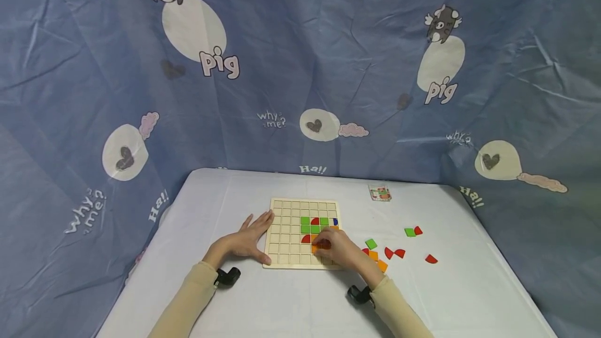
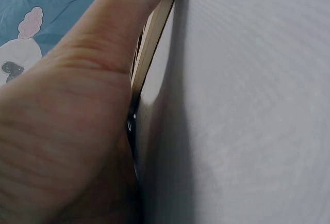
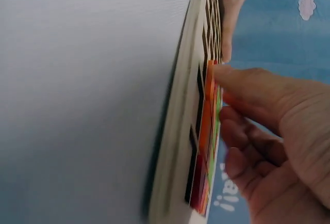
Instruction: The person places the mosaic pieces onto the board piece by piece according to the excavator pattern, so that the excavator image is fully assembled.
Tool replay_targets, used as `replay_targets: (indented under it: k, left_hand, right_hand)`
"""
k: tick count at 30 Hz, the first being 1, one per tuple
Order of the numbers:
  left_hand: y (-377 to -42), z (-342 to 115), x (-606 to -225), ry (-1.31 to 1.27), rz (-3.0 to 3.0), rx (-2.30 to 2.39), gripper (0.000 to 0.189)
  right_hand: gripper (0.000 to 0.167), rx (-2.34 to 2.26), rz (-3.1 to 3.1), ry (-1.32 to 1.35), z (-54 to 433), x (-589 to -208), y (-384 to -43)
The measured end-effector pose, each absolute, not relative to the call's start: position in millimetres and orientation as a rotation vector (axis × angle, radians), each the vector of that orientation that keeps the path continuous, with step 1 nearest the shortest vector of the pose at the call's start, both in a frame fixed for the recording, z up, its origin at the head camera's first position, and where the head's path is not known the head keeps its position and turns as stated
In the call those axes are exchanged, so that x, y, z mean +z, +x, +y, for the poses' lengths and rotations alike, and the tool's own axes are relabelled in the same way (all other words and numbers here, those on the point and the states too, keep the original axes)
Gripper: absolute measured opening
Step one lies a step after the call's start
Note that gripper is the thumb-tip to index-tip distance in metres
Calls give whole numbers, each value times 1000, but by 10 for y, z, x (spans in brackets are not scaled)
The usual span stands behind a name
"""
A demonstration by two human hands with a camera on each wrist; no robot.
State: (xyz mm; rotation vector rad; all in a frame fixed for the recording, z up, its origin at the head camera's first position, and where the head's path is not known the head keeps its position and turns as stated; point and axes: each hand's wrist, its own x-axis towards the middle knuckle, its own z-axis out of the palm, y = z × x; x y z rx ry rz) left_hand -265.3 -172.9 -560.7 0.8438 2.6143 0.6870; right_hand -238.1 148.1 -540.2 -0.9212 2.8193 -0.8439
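Note:
A square wooden grid board (image 1: 287, 226) lies on the white table. My left hand (image 1: 249, 239) rests at its left side with fingers spread, fingertips on the left rim and thumb at the near left corner. Over the board's near right part is my right hand (image 1: 340, 246), its thumb touching an orange tile (image 3: 209, 82) set in the grid. The other fingers of that hand curl loosely above the tiles. Green tiles (image 1: 305, 229), red quarter-circle pieces (image 1: 306, 239) and a blue piece (image 1: 335, 221) sit in the board's right half. The right hand hides some cells.
Right of the board lie loose pieces: a green tile (image 1: 371, 244), orange tiles (image 1: 382, 265) and several red quarter circles (image 1: 431, 259). Farther back is a small picture card (image 1: 380, 193). A blue printed cloth (image 1: 291, 82) hangs behind and around the table (image 1: 291, 306).

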Motion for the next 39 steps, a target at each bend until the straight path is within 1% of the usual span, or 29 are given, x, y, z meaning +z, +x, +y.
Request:
replay_targets:
  k: [3,8,13,17,24,31,39]
  left_hand:
    - [-2656,-1729,-5616,841,2616,684,131]
    - [-2658,-1737,-5628,843,2614,674,131]
    - [-2649,-1743,-5616,848,2622,670,131]
    - [-2639,-1742,-5600,850,2618,683,131]
    - [-2636,-1745,-5603,844,2614,677,130]
    - [-2648,-1748,-5611,815,2618,654,132]
    - [-2670,-1730,-5598,815,2616,651,132]
  right_hand:
    - [18,-959,2830,-881,1583,-5372,-2347]
    - [18,-1058,2844,-721,1898,-5279,-2281]
    - [23,-1038,2891,-568,2313,-5253,-2252]
    - [25,-1031,2905,-435,2648,-5268,-2237]
    - [29,-936,2938,-288,3107,-5331,-2199]
    - [34,-883,2883,-137,3187,-5401,-2199]
    - [24,-875,2890,-168,3141,-5436,-2222]
